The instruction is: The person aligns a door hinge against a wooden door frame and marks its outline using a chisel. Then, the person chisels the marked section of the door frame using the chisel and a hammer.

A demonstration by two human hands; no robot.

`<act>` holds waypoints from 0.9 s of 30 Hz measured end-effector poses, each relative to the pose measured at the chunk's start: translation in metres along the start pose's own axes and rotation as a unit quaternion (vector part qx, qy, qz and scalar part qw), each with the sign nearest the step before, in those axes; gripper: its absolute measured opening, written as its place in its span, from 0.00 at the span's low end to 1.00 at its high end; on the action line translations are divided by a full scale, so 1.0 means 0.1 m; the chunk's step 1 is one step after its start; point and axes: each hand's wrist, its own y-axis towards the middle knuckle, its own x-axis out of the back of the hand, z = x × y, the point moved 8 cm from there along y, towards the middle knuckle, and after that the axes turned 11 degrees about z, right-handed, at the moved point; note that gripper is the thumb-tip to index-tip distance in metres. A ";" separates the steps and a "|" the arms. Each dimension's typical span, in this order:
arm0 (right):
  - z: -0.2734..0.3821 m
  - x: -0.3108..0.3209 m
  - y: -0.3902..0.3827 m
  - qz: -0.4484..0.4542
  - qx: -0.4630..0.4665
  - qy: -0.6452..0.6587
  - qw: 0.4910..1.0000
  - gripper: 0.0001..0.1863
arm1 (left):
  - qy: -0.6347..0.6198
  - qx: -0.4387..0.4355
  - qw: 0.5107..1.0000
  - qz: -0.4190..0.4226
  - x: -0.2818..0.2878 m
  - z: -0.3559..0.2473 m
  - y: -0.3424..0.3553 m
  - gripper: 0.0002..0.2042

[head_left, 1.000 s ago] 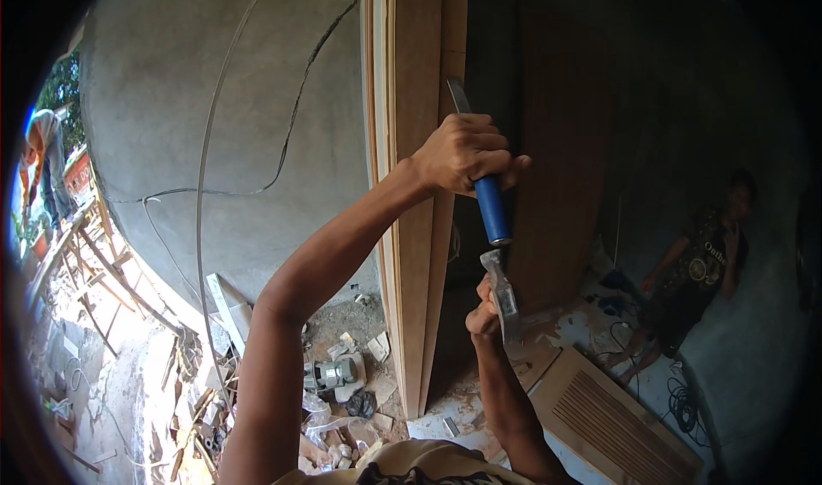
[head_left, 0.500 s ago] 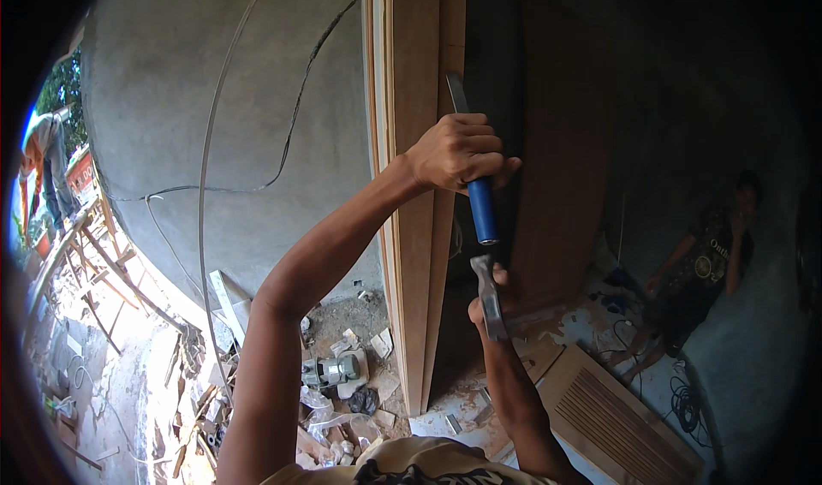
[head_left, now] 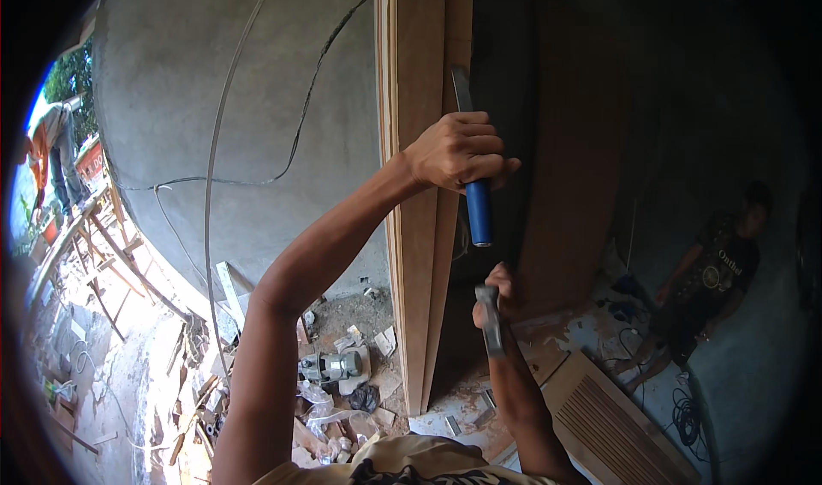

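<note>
In my left hand is a chisel, gripped round its blue handle. Its flat metal blade points up, with the tip against the edge of the wooden door frame. Below the handle's end, my right hand is closed round a hammer, whose metal head shows blurred. A gap separates the hammer head from the chisel's butt. The hammer's handle is mostly hidden behind its head and my fist.
A grey plaster wall with a hanging cable stands to the left. Rubble and a grey power tool lie at its foot. A slatted wooden panel lies at the lower right, near a standing person. Another person bends outdoors.
The hammer and my right hand have dropped a little, widening the gap under the chisel. My left hand keeps its grip. The person at right has lowered a hand.
</note>
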 end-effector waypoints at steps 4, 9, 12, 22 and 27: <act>-0.01 -0.03 0.27 0.045 -0.069 0.031 0.996 0.04 | 0.009 0.006 1.000 0.006 0.02 0.02 0.00 0.22; 0.16 -0.03 0.23 0.033 0.069 0.057 0.995 0.06 | -0.006 -0.009 1.000 0.021 0.02 -0.04 -0.08 0.22; 0.13 0.08 0.28 0.010 0.050 0.020 0.999 0.07 | -0.007 -0.010 1.000 0.025 -0.02 0.02 0.01 0.21; 0.07 0.05 0.35 0.038 0.086 0.066 0.993 0.25 | 0.008 -0.015 0.999 0.037 0.02 0.03 -0.07 0.22; -0.12 -0.02 0.52 0.113 0.002 -0.013 0.993 0.10 | -0.017 -0.019 1.000 0.017 0.03 0.05 -0.08 0.25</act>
